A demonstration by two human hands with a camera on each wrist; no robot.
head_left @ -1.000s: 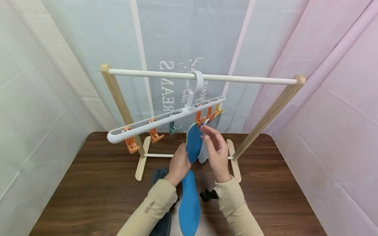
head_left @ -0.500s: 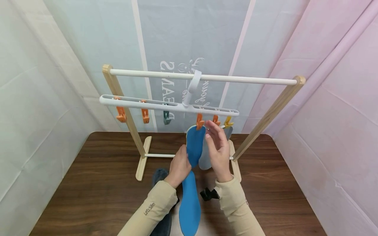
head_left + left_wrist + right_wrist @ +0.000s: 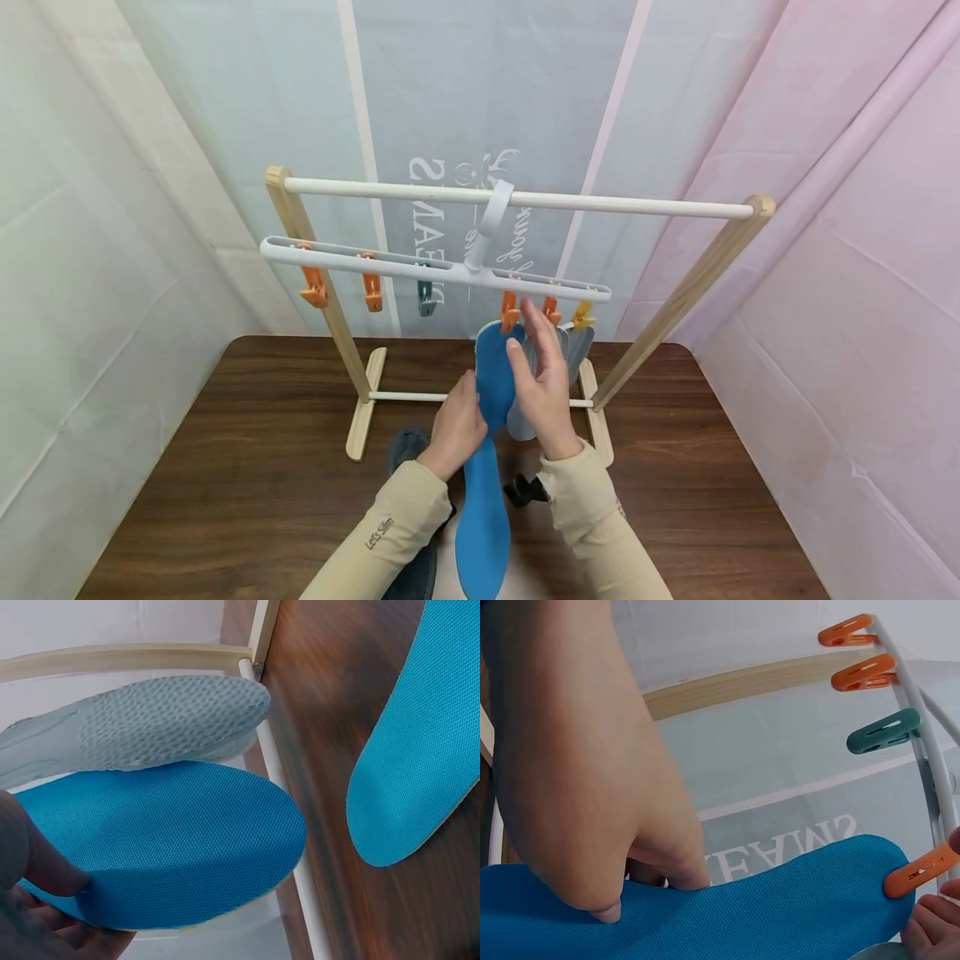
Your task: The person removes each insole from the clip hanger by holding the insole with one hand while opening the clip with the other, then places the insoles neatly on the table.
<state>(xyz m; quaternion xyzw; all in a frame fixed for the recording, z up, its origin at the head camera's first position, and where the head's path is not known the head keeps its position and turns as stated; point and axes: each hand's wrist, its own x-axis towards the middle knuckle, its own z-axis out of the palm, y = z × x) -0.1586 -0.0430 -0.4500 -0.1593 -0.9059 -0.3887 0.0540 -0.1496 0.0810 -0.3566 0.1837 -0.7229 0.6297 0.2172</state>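
My left hand pinches the left edge of a blue insole, thumb on its face and fingers behind. The insole's top end sits in an orange clothespin on a white hanger. My right hand is raised at the insole's right side, fingers extended and thumb apart; its fingertips lie close by that clothespin in the right wrist view. Behind it hang grey insoles, partly hidden by the hand. A second blue insole lies nearer my body, below my hands.
The hanger hooks over the white rod of a wooden rack. Two orange clips and a green clip hang at its left, a yellow clip at its right. A dark shoe-like item and a black object lie in front.
The hanger has swung from slanted to nearly parallel with the rod, its left end going back. My right hand has opened out a little and shifted slightly left; the left keeps its hold.
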